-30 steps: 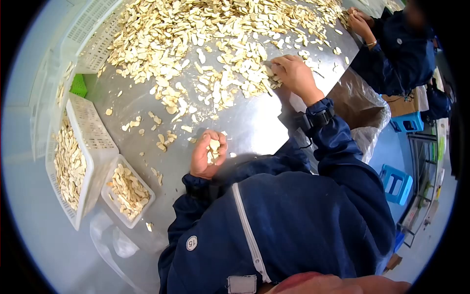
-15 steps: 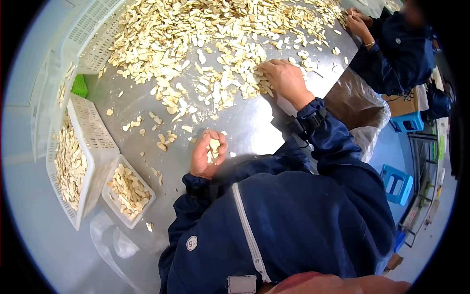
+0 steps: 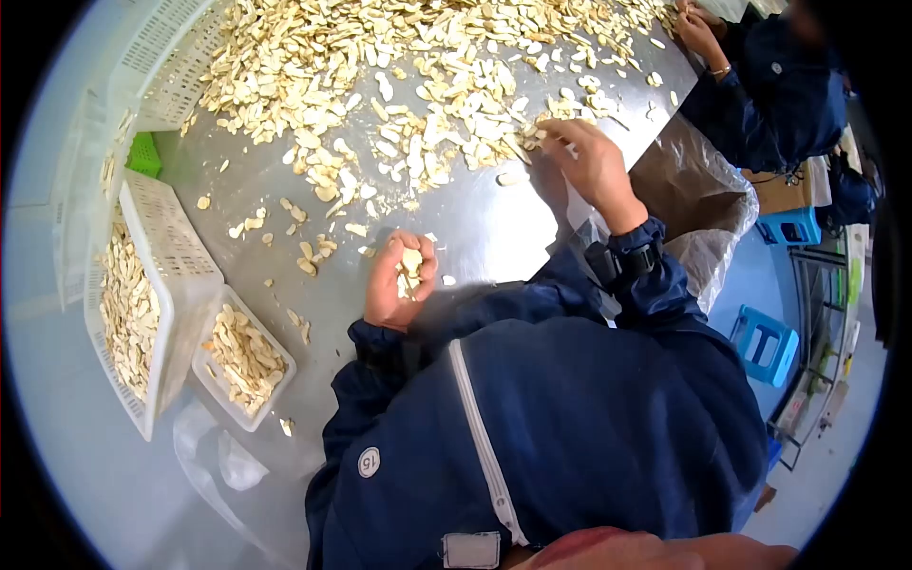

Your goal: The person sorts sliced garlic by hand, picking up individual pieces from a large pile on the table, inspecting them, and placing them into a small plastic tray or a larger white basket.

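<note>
Steel tabletop (image 3: 256,185) carries pale dried slices (image 3: 285,66); the left hand (image 3: 388,290) curls shut around a few. The right hand (image 3: 591,171) has just shifted rightward, leaving near-edge slices uncovered, seemingly easier to reach; its grip I cannot tell. More sit in a white perforated basket (image 3: 180,309).

Food workshop: slices (image 3: 294,71), metal table (image 3: 261,176)

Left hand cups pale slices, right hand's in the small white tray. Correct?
No: the head view shows the right hand at the loose slices on the metal table, not in the small white tray. Left hand does cup pale slices.
</note>
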Demonstrator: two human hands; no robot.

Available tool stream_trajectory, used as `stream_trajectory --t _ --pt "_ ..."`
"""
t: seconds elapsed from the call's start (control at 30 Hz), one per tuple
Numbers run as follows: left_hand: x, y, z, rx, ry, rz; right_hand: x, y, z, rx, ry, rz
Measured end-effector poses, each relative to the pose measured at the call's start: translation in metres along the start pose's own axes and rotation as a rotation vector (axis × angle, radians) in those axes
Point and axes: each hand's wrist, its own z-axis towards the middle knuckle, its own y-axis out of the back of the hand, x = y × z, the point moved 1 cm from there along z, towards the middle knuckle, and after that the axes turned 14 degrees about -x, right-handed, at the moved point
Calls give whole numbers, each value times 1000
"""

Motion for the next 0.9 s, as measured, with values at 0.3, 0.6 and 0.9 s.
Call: stream_trajectory --t 0.3,0.6,0.9 --pt "0 2 1 1 -14 -12 33 -18 -25 118 245 55" --pt "6 10 6 41 -38 -5 59 -27 -26 228 20 169" --pt "5 14 5 -37 -11 -37 87 -59 -9 73 389 248"
